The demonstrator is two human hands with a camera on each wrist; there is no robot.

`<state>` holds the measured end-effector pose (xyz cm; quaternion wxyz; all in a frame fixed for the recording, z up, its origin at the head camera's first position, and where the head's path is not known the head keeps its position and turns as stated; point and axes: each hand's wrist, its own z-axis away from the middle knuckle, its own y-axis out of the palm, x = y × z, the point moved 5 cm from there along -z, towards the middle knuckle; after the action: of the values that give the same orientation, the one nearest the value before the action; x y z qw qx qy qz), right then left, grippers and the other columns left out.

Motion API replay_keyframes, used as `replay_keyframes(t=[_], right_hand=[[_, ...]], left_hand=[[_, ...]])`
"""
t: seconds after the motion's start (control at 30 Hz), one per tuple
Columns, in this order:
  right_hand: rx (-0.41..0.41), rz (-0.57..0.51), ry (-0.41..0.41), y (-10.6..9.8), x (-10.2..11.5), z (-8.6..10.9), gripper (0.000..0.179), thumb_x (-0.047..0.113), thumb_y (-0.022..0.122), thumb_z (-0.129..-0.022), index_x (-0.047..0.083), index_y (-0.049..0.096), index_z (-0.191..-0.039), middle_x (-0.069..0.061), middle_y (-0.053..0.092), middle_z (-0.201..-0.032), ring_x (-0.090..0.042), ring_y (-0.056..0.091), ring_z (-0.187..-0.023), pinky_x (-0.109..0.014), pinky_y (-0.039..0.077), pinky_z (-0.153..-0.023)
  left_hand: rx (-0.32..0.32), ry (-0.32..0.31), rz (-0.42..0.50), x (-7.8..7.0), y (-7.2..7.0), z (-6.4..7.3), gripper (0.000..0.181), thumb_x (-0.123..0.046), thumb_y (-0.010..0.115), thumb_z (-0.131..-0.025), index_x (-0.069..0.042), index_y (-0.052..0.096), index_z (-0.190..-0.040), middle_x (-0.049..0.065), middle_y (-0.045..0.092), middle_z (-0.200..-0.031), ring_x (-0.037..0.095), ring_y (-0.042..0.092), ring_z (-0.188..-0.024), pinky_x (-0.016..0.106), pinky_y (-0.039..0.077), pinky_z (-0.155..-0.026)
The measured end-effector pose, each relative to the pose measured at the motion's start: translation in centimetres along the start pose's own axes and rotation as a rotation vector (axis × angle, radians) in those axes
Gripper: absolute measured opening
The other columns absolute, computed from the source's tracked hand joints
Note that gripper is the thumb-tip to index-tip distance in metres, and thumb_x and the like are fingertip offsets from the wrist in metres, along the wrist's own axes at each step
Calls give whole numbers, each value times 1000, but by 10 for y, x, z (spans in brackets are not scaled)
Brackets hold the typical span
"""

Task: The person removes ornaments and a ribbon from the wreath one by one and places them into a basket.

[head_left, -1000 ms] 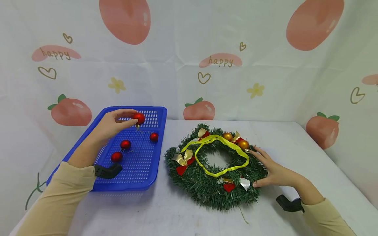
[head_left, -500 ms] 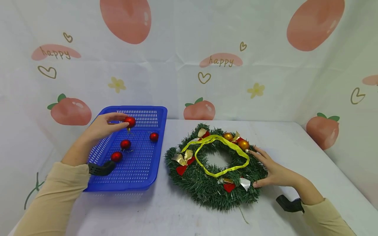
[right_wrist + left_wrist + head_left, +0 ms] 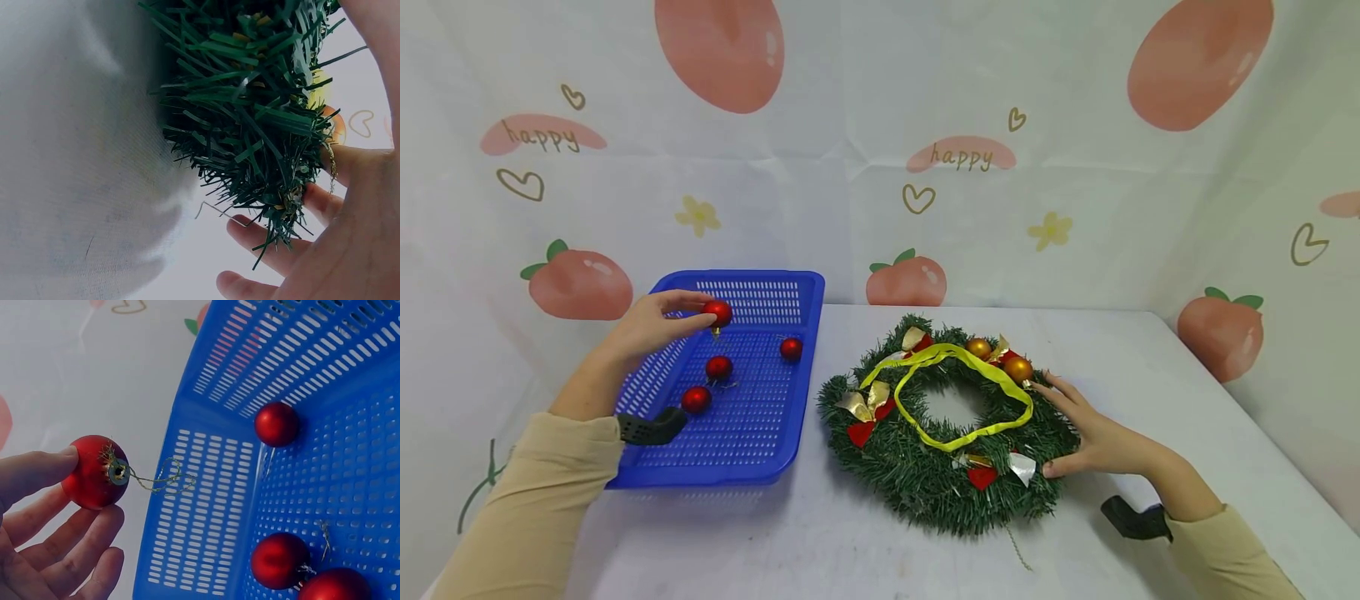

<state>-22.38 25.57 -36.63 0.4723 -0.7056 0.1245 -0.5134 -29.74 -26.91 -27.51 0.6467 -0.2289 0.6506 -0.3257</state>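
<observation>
In the head view my left hand (image 3: 658, 327) pinches a red Christmas bauble (image 3: 718, 313) above the blue basket (image 3: 809, 367). The left wrist view shows the bauble's gold cap and thin hanging loop (image 3: 153, 481) pointing away from the palm. Several red baubles lie in the basket, such as one red bauble (image 3: 791, 348) by its right wall. My right hand (image 3: 1097, 433) rests its spread fingers and thumb against the right edge of a green Christmas wreath (image 3: 925, 475). The wreath carries a gold bauble (image 3: 1018, 368) close to those fingertips.
A yellow ribbon (image 3: 977, 433) lies in a loose loop on the wreath, among gold, red and silver bows. The basket and wreath stand side by side on a white table (image 3: 835, 542). A printed fabric backdrop (image 3: 850, 225) closes off the back.
My left hand has moved left over the basket, and slightly down, with the red bauble still pinched. The right hand and the wreath have stayed in place.
</observation>
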Motion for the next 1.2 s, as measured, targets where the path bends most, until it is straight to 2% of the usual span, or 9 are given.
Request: replay_keyframes(t=[0.57, 1.0, 1.2], right_hand=[[1, -1, -21, 0, -2, 0, 105, 25, 82, -69, 1, 16, -147, -32, 0, -149, -60, 12, -130, -77, 29, -86], [3, -4, -14, 0, -1, 0, 105, 25, 82, -69, 2, 16, -147, -33, 0, -148, -60, 12, -130, -77, 29, -85], [2, -7, -16, 0, 1, 0, 104, 25, 82, -69, 0, 17, -147, -34, 0, -148, -60, 13, -129, -77, 30, -85]], left_hand=[[6, -50, -93, 9, -1, -1, 62, -42, 52, -93, 0, 40, -137, 31, 41, -135, 49, 32, -126, 63, 36, -98], [29, -27, -155, 9, 0, -3, 57, -36, 52, -94, 5, 42, -132, 34, 44, -131, 49, 40, -119, 60, 40, -96], [0, -5, -160, 8, -1, -4, 57, -35, 52, -94, 7, 43, -132, 35, 49, -127, 49, 44, -117, 59, 41, -95]])
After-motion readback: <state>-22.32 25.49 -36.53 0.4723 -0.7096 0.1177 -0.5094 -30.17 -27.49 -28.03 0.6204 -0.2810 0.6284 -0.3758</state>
